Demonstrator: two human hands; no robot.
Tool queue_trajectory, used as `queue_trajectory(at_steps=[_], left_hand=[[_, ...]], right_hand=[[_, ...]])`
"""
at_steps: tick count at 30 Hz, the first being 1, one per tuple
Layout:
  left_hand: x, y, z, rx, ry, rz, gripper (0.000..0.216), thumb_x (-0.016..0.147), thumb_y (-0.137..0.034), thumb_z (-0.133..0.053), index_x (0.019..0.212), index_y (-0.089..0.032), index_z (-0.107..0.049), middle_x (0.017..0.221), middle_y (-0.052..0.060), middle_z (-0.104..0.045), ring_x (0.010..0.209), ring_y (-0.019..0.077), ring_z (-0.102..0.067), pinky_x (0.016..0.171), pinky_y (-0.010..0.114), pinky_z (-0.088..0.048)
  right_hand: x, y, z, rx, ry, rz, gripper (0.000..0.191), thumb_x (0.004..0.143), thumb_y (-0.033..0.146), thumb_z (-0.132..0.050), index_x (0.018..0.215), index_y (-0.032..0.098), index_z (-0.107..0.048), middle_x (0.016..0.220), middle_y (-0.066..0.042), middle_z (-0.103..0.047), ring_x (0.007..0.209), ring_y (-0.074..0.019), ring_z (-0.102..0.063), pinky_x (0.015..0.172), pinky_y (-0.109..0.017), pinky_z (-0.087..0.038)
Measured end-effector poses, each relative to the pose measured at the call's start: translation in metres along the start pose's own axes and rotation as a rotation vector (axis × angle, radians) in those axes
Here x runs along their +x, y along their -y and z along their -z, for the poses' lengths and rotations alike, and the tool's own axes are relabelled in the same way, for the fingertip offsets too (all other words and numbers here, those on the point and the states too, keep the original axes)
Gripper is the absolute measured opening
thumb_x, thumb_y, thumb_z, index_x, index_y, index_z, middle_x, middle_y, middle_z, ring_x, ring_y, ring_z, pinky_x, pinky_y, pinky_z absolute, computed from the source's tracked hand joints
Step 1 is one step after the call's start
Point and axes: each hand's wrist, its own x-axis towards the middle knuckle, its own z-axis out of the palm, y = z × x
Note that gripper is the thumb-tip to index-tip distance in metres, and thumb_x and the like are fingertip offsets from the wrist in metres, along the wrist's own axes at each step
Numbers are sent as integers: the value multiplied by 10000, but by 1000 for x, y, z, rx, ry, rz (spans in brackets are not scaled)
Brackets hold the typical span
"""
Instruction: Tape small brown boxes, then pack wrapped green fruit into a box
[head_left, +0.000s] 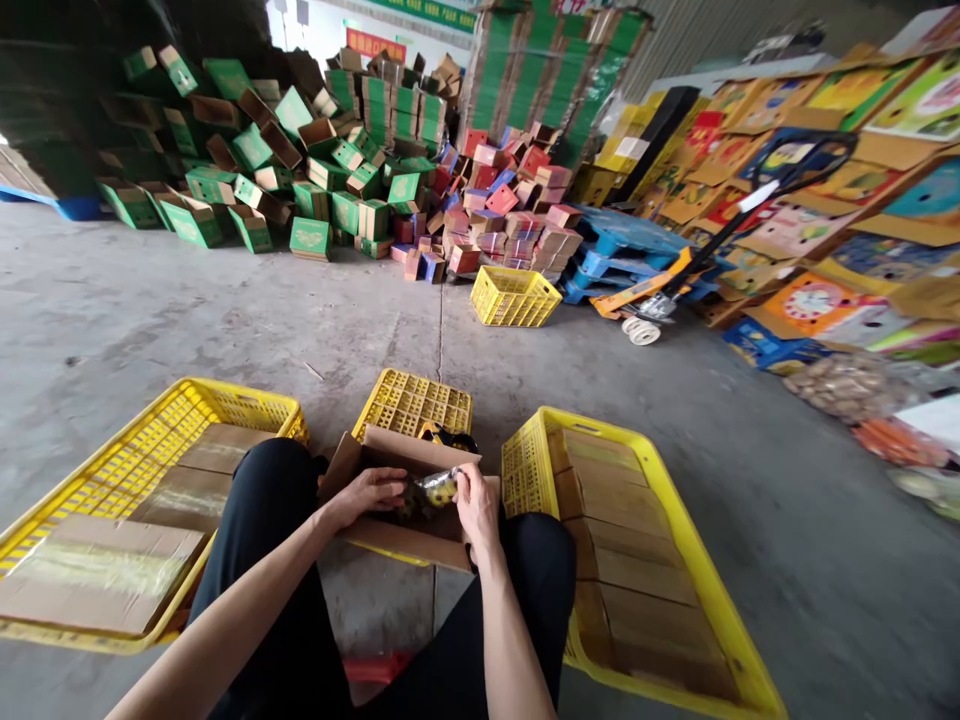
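Note:
An open cardboard box (pixel 441 455) with raised flaps sits between my knees. My right hand (pixel 476 505) is closed, pinching the upper right end of a clear plastic packet (pixel 439 487) with yellowish round contents. The packet slants down to the left inside the box. My left hand (pixel 373 495) reaches over the box's left side, its fingers curled together by the packet's lower end; what they grip is hidden. Darker contents in the box are partly covered by my hands. Just behind the box, a black and yellow object (pixel 450 437) lies by an overturned yellow crate (pixel 412 400).
Yellow crates with closed cardboard boxes stand at my left (pixel 247 400) and right (pixel 645 440). Farther off are another yellow crate (pixel 516 298), an orange pallet jack (pixel 660 290), blue pallets (pixel 626 240) and heaped green cartons (pixel 311 237). Colourful cartons (pixel 817 300) are stacked along the right.

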Motion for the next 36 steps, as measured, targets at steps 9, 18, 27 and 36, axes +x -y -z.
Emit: queue_trajectory(at_steps=[9, 18, 27, 36], left_hand=[[6, 2, 8, 23, -50, -2, 767, 679, -541, -948, 1330, -208, -718, 1369, 175, -713, 1216, 360, -693, 1000, 431, -512], [7, 6, 13, 74, -47, -1, 786, 693, -547, -926, 1359, -202, -691, 1360, 158, -718, 1224, 352, -688, 1022, 451, -511], [8, 7, 16, 86, -39, -11, 824, 696, -578, -910, 1389, -205, -669, 1339, 159, -728, 1217, 341, -694, 1002, 427, -525], [7, 6, 12, 74, -25, -35, 835, 694, -591, -906, 1396, -205, -672, 1397, 172, -691, 1265, 369, -658, 1026, 464, -507]], right_hand=[[2, -8, -16, -348, 190, -10, 251, 978, 198, -482, 969, 237, -729, 982, -129, -772, 945, -275, -693, 898, -353, -462], [-2, -3, -52, -652, 389, -52, 440, 931, 260, -654, 1340, 106, -698, 1193, -264, -745, 1368, -421, -479, 1088, -503, -364], [7, -4, -48, -695, 422, 23, 353, 886, 32, -555, 1076, 163, -823, 1100, -192, -789, 1198, -322, -621, 963, -371, -463], [3, 8, -42, -438, 179, 78, 305, 927, 86, -540, 855, 189, -817, 957, -129, -809, 1002, -251, -724, 950, -317, -518]])
